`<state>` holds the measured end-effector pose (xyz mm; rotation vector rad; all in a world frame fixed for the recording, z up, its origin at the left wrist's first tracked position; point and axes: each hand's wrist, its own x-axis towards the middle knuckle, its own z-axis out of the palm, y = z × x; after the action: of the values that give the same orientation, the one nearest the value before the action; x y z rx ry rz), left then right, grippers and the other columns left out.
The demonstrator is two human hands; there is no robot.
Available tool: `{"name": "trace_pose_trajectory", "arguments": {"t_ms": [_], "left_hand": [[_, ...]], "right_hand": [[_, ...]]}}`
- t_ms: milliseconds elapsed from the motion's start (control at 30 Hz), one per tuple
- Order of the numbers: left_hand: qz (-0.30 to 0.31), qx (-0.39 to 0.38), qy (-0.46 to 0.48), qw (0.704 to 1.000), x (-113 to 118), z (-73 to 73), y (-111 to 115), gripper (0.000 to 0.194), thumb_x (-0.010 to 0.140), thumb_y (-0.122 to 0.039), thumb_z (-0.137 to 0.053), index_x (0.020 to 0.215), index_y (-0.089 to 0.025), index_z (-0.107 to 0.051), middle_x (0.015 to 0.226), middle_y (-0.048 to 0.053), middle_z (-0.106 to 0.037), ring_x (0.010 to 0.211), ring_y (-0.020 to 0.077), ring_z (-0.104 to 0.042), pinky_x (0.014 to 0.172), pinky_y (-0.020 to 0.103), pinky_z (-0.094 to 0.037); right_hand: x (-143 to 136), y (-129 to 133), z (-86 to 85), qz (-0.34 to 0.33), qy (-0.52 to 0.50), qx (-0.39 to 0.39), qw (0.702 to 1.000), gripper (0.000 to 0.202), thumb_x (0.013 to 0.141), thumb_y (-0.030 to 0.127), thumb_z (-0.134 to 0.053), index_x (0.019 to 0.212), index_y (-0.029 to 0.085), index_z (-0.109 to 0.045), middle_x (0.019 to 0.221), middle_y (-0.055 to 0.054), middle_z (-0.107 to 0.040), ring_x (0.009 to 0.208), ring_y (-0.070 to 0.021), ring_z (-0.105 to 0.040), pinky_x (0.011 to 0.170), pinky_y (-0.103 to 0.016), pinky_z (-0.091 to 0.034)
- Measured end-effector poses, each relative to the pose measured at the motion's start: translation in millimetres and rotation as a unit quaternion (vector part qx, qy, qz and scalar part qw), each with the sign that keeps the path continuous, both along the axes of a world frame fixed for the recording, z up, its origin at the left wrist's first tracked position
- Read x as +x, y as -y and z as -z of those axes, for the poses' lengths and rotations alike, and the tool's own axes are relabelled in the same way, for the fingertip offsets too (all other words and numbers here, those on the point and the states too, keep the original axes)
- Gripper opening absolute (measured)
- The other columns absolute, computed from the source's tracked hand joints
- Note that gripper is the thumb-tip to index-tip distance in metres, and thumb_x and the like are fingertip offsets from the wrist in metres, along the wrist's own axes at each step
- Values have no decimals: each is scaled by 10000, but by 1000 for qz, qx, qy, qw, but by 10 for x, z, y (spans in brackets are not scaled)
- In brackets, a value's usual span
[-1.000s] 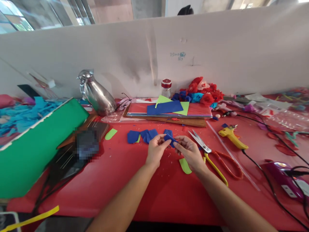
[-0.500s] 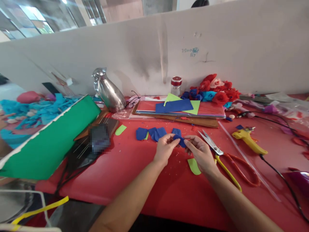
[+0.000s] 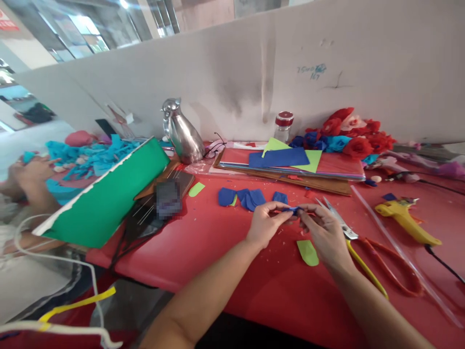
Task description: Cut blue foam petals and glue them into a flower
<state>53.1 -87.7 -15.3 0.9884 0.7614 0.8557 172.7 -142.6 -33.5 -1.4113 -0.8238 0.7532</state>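
The left hand (image 3: 267, 222) and the right hand (image 3: 325, 232) meet above the counter (image 3: 163, 252), each pinching the same blue piece (image 3: 291, 210) between thumb and fingers. The piece sits between the two sets of fingertips, mostly covered by them, so its exact shape cannot be told.

Just beyond the left hand, a blue petal (image 3: 280, 197) lies on the counter, and further left are more blue petals (image 3: 252, 198), with a bit of green showing among them. One green piece (image 3: 308, 253) lies between the forearms, near the right wrist; another green piece (image 3: 196, 189) is well to the left.

To the right of the right hand lie the scissors (image 3: 348, 232), blades slightly parted and pointing away from the person, one handle yellow and one red. A clear strip (image 3: 403, 252) runs slantwise between them and the yellow glue gun (image 3: 407, 220).

Behind the hands is a paper stack (image 3: 341, 169) with a blue sheet (image 3: 279, 157) on top. Beyond it stands a red-lidded jar (image 3: 283, 128), beside a heap of flowers (image 3: 358, 148). A metal flask (image 3: 185, 135) stands left of the stack. Past the green board (image 3: 109, 198), at far left, show a co-worker's hands (image 3: 34, 169).
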Motion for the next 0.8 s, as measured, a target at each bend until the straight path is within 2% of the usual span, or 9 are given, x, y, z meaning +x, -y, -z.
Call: {"name": "trace_pose_trajectory", "arguments": {"t_ms": [200, 433, 600, 700, 800], "left_hand": [[-9, 9, -22, 1000, -18, -9, -4, 184, 638, -316, -723, 714, -160, -659, 625, 2, -645, 587, 142, -628, 639, 284, -490], [-9, -10, 28, 1000, -6, 42, -50, 226, 599, -330, -748, 681, -153, -634, 620, -7, -634, 597, 122, -611, 705, 286, -475], [1, 49, -6, 999, -27, 8, -30, 225, 632, -342, -729, 738, -153, -667, 667, 1, -647, 626, 122, -596, 706, 287, -477], [3, 94, -58, 994, -55, -35, -63, 135, 699, -281, -669, 737, -152, -664, 654, -3, -635, 570, 104, -568, 641, 260, -468], [20, 137, -123, 983, -106, -134, -105, 92, 747, -239, -615, 762, -157, -652, 653, -8, -624, 516, 91, -550, 577, 237, -451]], "right_hand": [[-3, 6, -2, 4, -4, -4, 1000, 287, 706, 444, -698, 848, 203, -635, 584, 23, -533, 507, -113, -447, 445, -237, -331], [18, 3, 69, 2, 30, 12, 999, 275, 714, 430, -698, 853, 197, -653, 658, 1, -563, 531, -113, -477, 462, -239, -369], [-4, 8, 53, -27, 31, 4, 999, 248, 719, 401, -680, 824, 179, -648, 589, 3, -583, 540, -125, -509, 483, -236, -387], [-52, 12, 13, -21, 41, 5, 999, 222, 694, 383, -680, 785, 182, -655, 593, 3, -599, 529, -117, -504, 499, -238, -398], [-103, 28, -20, -46, 46, 14, 998, 212, 687, 383, -672, 767, 187, -662, 638, -11, -638, 543, -123, -525, 510, -242, -419]]}}
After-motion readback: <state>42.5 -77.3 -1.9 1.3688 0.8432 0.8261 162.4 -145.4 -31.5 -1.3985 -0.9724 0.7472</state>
